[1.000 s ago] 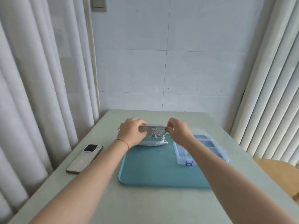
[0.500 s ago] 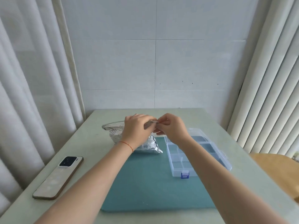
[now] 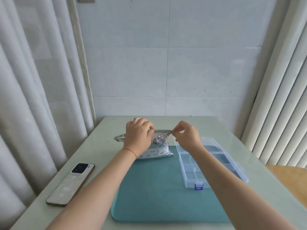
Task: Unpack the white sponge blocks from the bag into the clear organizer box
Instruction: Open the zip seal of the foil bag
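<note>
At the far edge of the teal mat [image 3: 157, 188], the bag [image 3: 157, 151] stands on the counter [image 3: 93, 155], its top stretched between both hands. The left hand [image 3: 138, 136] grips the bag's top with curled fingers; the right hand [image 3: 186, 134] pinches the right end of the seal, wrist raised, both forearms reaching forward. The clear organizer box [image 3: 211, 163] lies open just right of the bag. A sharp pull could likely split the film and scatter sponge blocks, or knock the box. No blocks are out yet.

Bright soft daylight, wide-angle edge distortion.
</note>
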{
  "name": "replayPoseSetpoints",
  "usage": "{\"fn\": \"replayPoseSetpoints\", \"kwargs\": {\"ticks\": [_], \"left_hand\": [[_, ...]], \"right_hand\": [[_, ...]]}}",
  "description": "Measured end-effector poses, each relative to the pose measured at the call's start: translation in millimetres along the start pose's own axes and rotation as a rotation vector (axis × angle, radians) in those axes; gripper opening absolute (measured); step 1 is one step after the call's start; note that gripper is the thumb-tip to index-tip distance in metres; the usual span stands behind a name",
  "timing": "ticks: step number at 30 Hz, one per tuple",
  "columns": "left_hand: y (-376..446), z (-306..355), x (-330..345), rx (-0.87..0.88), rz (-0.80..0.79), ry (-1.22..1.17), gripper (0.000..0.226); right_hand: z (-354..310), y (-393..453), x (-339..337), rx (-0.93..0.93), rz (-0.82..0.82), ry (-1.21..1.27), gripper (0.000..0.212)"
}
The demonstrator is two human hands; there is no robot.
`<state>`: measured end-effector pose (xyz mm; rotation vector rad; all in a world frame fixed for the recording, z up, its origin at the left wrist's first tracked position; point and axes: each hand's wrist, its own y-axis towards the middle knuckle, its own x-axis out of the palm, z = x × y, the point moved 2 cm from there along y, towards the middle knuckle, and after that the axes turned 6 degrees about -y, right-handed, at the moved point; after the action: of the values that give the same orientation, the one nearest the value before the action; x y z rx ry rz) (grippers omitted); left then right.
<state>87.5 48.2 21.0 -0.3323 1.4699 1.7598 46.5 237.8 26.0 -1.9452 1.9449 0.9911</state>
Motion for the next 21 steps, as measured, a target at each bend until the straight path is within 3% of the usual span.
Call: {"fn": "replayPoseSetpoints", "kwargs": {"ticks": [6,14,21], "left_hand": [[-12.5,-26.1,-19.1,-0.112,-0.032,0.089,0.005],[-39.2,-60.8,-34.7,-0.375,-0.008,-0.113,0.010],[-29.8,-46.8,-40.5,-0.461,-0.086,-0.264,0.011]], "right_hand": [[-1.4,10.1,-1.1,0.080,0.107,-0.104,0.013],[2.3,4.1,3.0,0.186,0.218,-0.129,0.017],[-9.8,3.1,8.3,0.105,0.126,-0.126,0.018]]}}
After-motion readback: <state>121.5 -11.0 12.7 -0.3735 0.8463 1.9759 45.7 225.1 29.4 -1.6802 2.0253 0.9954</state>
